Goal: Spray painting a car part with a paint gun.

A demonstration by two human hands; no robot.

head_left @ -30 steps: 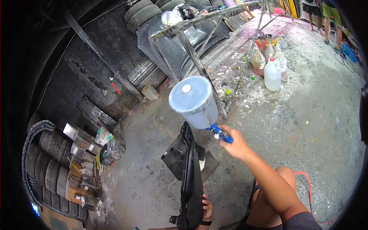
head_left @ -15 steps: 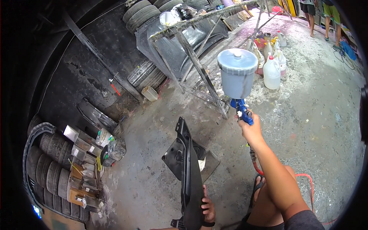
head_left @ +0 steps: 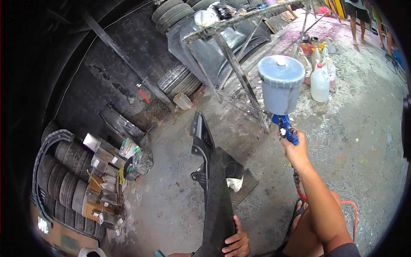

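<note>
My right hand (head_left: 298, 147) is closed round the blue handle of a spray gun (head_left: 286, 128), held out in front of me. A large grey paint cup (head_left: 280, 92) with a pale lid sits upright on top of the gun. At the lower middle, my left hand (head_left: 239, 244) grips the right edge of a long black car panel (head_left: 216, 205); its fingers lie on the surface. The panel stands upright with its narrow end away from me, and bracket tabs show along its left side. Its lower end passes out of the picture.
Behind the panel, a dark object with a round ring (head_left: 232, 170) and a white cloth (head_left: 235, 183) lie on the floor. A red hose (head_left: 354, 210) runs at right. Plastic jugs (head_left: 320, 85), a metal trestle (head_left: 244, 77), stacked tires (head_left: 49, 175) and two bystanders' legs (head_left: 358, 30) surround the space.
The black panel has turned and risen, so more of its broad face shows. My left hand has come further into view. The view has shifted a little left; the spray gun stays in my right hand.
</note>
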